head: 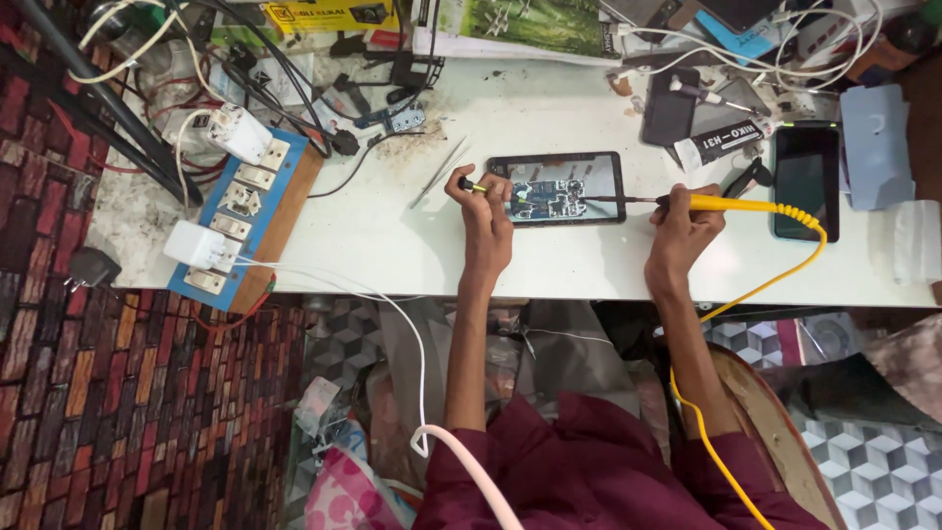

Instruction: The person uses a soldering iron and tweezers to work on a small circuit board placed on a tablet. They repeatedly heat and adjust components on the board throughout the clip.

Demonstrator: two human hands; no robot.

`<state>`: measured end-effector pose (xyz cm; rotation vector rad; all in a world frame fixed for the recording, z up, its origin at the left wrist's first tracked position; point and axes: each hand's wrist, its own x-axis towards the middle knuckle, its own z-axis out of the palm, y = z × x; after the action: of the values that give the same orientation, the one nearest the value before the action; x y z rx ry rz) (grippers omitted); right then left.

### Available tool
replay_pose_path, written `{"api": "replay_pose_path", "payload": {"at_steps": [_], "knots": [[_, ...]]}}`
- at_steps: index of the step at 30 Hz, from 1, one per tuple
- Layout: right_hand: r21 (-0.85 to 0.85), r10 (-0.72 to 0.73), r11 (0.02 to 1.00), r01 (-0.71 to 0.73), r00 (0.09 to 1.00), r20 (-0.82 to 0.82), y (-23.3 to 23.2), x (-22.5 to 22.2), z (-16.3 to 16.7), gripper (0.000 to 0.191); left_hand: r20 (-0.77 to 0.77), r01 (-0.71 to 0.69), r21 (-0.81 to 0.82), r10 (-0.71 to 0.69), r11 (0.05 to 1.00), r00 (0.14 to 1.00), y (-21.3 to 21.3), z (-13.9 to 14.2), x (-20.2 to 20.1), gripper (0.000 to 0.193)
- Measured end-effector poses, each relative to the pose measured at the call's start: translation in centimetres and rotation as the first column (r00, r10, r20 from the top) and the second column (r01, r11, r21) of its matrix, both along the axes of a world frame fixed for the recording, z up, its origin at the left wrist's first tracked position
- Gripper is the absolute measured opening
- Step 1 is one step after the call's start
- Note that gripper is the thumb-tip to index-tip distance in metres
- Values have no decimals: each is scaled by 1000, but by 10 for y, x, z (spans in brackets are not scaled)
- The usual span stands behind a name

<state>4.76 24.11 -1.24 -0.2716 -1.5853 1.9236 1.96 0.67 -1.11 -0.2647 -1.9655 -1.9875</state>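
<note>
Head view: soldering iron (pixel 687 202) horizontal, tip toward phone (pixel 556 188).

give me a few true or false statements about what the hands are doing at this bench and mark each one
1. The right hand holds a yellow-handled soldering iron with a yellow cord. True.
2. The opened phone lies on the white table with its circuit board showing. True.
3. The left hand is empty. False: it holds a small yellow-and-black tool at the phone's left end.
4. The iron's tip points away from the opened phone. False: it reaches over the phone's board.
5. A second dark phone lies to the right of the right hand. True.
</note>
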Motion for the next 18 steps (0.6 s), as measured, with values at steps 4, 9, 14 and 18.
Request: {"api": "replay_pose_path", "payload": {"at_steps": [4,9,14,18], "knots": [[-9,-10,1000,10,1000,23,-1,0,-1,18,-5,7,3,-7,1000,1000,-1,0,1,23],[-18,-24,1000,24,1000,19,-2,-1,0,17,16,8,18,-8,1000,1000,-2,0,0,24],[17,40,999,-40,999,-6,-1,0,0,19,-22,20,28,-20,999,1000,-2,-2,0,25],[5,30,1000,-30,999,-14,-4,0,1,19,-9,32,51,-32,998,999,-2,-3,1,24]]}}
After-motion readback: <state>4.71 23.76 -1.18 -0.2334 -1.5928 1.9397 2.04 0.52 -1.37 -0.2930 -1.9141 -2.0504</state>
